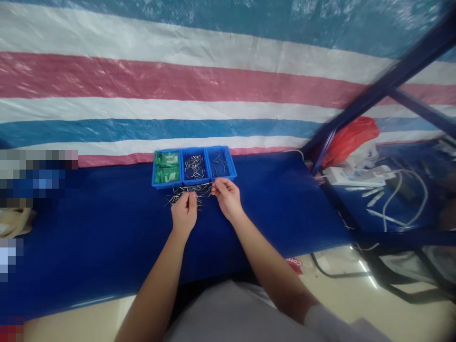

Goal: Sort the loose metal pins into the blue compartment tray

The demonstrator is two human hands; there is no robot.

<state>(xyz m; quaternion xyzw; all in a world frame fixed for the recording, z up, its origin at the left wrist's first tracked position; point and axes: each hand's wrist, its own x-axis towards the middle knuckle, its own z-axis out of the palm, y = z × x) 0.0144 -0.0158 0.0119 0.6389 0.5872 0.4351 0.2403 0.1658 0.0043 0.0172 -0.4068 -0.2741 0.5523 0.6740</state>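
A heap of thin, dark metal pins (204,189), like nails or long screws, lies on the blue table just in front of three joined blue bins. My left hand (184,216) is closed in a pinch over the near side of this heap; what its fingers hold, if anything, is too small to make out. At the heap's right end, below the right bin (231,172), my right hand (228,198) has its thumb and fingertips together on what looks like one thin metal pin. More pins lie in the middle bin (195,181), and a few are scattered in the right one.
Green packets (167,167) fill the left bin. Behind the blue table (107,228) hangs a striped plastic sheet (178,80). On the right stand a dark blue metal frame (356,102), a red plastic bag (356,135), a white power strip (352,175) and loose cables.
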